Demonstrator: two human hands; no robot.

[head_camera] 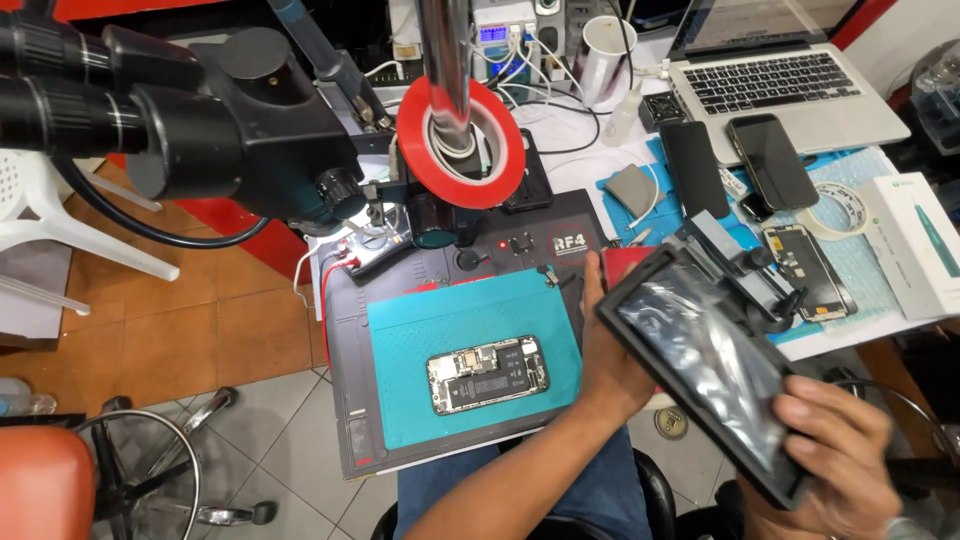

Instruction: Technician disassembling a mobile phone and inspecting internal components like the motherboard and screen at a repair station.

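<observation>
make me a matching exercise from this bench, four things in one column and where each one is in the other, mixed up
Things
1. opened phone
2. red tape roll
3. black framed panel
4. laptop

Places
A. around the microscope's metal post
B. held in both hands
C. on the teal mat
D. far right of the bench

Pairs: 1-C, 2-A, 3-B, 4-D

The left hand and right hand grip the panel at opposite sides.

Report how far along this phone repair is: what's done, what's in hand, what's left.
Done: the opened phone lies on the teal mat, screen off and its insides exposed. In hand: the left hand and right hand both grip a flat dark glossy panel, tilted above the bench; what kind of panel is unclear. Left: the phone is not closed, and nothing covers its insides yet.
</observation>
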